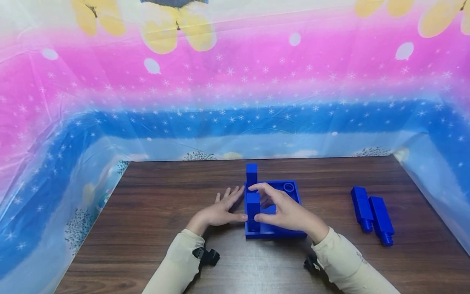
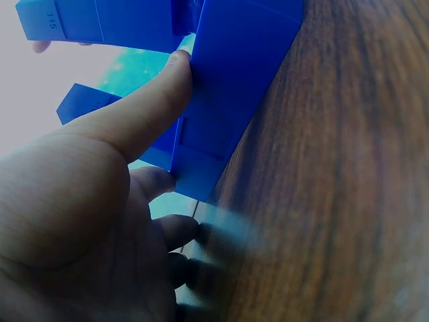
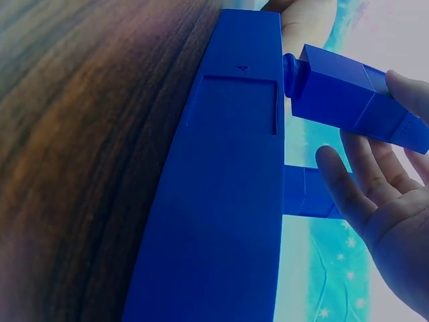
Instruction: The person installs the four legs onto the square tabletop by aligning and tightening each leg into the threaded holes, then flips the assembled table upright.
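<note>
A shallow blue tray (image 1: pixel 277 235) with raised edges lies on the table. My right hand (image 1: pixel 284 206) pinches a square blue post (image 1: pixel 253 204) between thumb and fingers at the tray's near left corner. The post's narrow round end (image 3: pixel 289 75) points down; in the right wrist view its neck shows just above the tray's edge. How deep it sits is hidden. Another blue post (image 1: pixel 251 173) stands upright at the far left corner. My left hand (image 1: pixel 220 210) lies against the tray's left side, fingers fairly straight, with the thumb (image 2: pixel 175 74) touching the tray wall.
Two more blue posts (image 1: pixel 361 206) lie side by side on the wooden table (image 1: pixel 165 192) to the right, their round ends toward me. A ring-shaped socket (image 1: pixel 289 187) shows in the tray's far right corner. A patterned cloth (image 1: pixel 235 118) hangs behind the table.
</note>
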`<state>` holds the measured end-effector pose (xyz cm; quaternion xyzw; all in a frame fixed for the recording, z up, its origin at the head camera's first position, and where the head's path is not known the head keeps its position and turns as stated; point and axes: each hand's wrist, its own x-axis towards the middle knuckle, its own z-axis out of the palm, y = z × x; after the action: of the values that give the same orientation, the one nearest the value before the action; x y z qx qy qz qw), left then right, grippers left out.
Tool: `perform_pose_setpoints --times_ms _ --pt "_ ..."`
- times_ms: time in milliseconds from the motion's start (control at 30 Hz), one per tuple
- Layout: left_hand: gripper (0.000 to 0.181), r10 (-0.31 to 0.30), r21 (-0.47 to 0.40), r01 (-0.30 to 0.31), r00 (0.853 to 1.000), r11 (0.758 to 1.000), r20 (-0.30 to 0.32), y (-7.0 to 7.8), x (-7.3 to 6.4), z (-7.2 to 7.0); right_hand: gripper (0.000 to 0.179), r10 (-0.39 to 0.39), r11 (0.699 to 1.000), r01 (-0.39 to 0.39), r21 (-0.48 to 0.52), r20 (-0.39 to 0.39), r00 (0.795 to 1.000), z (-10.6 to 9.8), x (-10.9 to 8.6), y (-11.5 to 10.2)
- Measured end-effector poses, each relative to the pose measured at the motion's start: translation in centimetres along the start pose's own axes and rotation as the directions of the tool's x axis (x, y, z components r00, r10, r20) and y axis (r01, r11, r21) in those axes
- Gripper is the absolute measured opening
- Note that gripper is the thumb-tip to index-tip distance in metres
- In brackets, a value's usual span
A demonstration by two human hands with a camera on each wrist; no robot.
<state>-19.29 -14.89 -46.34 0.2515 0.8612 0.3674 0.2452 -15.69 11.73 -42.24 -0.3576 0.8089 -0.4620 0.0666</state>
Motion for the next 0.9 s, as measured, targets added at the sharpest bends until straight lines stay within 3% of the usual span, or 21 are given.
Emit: perform_pose_setpoints --times_ms 233,567,667,900 --pt "0.100 -0.007 -0.002 0.007 1.000 1.000 0.002 0.0 -0.1 0.0 0.074 0.019 0.999 -0.021 0.045 0.043 0.999 -0.1 0.1 0.5" --pt "0.101 -0.004 -0.010 0.004 1.000 1.000 0.007 0.0 -0.1 -0.1 0.072 -0.058 0.959 0.006 0.283 0.176 0.983 -0.1 0.6 1.5" --pt "0.102 -0.003 -0.016 0.003 1.000 1.000 0.004 0.0 -0.1 0.0 0.071 -0.063 0.953 -0.003 0.303 0.207 0.976 -0.1 0.6 1.5" --pt "0.101 0.003 -0.016 -0.003 1.000 1.000 0.002 0.0 0.0 0.0 0.071 -0.069 0.950 0.003 0.312 0.198 0.978 -0.2 0.6 1.7"
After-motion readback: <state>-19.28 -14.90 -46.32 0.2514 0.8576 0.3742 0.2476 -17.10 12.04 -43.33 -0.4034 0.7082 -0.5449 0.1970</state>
